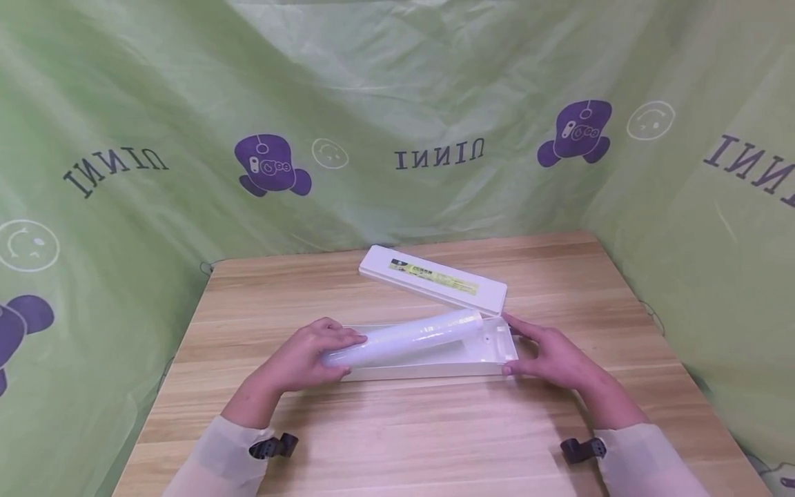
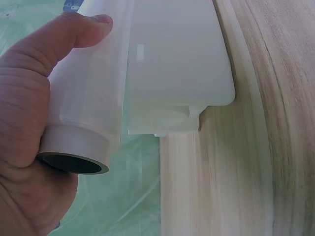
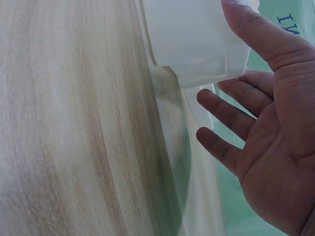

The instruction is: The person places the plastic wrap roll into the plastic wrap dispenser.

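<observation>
My left hand (image 1: 317, 352) grips the left end of a roll of cling film (image 1: 410, 339), thumb on the near side. The roll lies at a slant over a long white plastic box (image 1: 428, 372), its right end raised above the box's far side. In the left wrist view, the roll's hollow cardboard core (image 2: 74, 163) shows below the thumb, beside the box wall (image 2: 179, 54). At the box's right end, my right hand (image 1: 553, 355) pinches it between the thumb on the near wall and fingers on the far side. The lower fingers (image 3: 219, 147) are spread apart in the right wrist view.
A white lid (image 1: 428, 281) with a yellow-green label lies behind the box, angled, its right end close to the box's far right corner. Everything rests on a wood-grain table (image 1: 422, 442). Green printed curtains (image 1: 373, 83) enclose the back and sides.
</observation>
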The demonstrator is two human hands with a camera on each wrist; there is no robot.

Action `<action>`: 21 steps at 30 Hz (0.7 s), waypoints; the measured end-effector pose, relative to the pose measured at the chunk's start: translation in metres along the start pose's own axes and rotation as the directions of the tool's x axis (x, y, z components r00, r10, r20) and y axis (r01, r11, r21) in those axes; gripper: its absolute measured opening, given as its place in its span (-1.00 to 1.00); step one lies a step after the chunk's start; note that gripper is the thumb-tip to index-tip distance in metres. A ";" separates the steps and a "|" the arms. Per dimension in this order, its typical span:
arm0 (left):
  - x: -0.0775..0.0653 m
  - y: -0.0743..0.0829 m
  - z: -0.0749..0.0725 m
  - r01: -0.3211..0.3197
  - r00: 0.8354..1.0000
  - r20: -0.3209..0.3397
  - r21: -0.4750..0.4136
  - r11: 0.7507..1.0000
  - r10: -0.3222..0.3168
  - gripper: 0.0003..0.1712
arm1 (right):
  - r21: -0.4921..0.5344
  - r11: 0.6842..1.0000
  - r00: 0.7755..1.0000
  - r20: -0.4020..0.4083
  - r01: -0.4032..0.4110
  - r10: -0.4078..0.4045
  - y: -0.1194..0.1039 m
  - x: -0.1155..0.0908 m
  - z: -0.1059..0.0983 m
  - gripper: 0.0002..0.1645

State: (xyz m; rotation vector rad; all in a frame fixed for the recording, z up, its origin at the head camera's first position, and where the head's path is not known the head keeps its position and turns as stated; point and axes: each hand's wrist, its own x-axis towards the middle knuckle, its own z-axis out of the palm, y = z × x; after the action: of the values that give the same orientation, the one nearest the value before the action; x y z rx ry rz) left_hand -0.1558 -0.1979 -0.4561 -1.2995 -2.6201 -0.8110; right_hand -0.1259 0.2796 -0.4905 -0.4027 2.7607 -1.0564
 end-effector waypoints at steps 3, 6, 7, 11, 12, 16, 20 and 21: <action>0.002 0.000 0.000 -0.006 1.000 0.008 -0.007 1.000 0.006 -0.35 | 0.001 1.000 1.000 -0.001 0.003 -0.003 0.000 0.000 0.000 0.26; 0.005 0.001 0.000 -0.007 1.000 0.016 -0.018 1.000 0.008 -0.35 | 0.000 1.000 1.000 -0.001 0.009 -0.009 0.001 0.001 -0.001 0.28; 0.006 0.001 0.000 -0.007 1.000 0.020 -0.022 1.000 0.008 -0.35 | 0.000 1.000 1.000 -0.002 0.013 -0.013 0.001 0.001 -0.001 0.28; 0.009 0.003 -0.001 0.013 0.999 0.047 -0.028 1.000 -0.012 -0.35 | -0.004 1.000 1.000 -0.004 0.022 -0.022 0.001 0.001 -0.002 0.28; 0.010 0.003 -0.001 0.019 0.998 0.057 -0.028 0.999 -0.017 -0.36 | -0.005 1.000 1.000 -0.004 0.024 -0.024 0.000 0.001 -0.002 0.29; 0.013 0.005 -0.001 0.033 0.996 0.079 -0.028 0.999 -0.031 -0.36 | -0.003 1.000 1.000 -0.007 0.027 -0.027 0.001 0.001 -0.002 0.28; 0.016 0.007 0.000 0.023 0.996 0.082 -0.029 0.999 -0.020 -0.38 | 0.002 1.000 1.000 -0.007 0.027 -0.027 0.001 0.001 -0.002 0.28; 0.017 0.007 0.000 0.020 0.996 0.083 -0.029 0.999 -0.017 -0.38 | 0.003 1.000 1.000 -0.006 0.026 -0.026 0.001 0.001 -0.002 0.28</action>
State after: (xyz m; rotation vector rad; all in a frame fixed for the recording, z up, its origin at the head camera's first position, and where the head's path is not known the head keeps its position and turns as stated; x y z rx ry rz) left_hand -0.1610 -0.1827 -0.4479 -1.3467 -2.6974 -0.8190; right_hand -0.1274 0.2810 -0.4899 -0.4369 2.7660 -1.0694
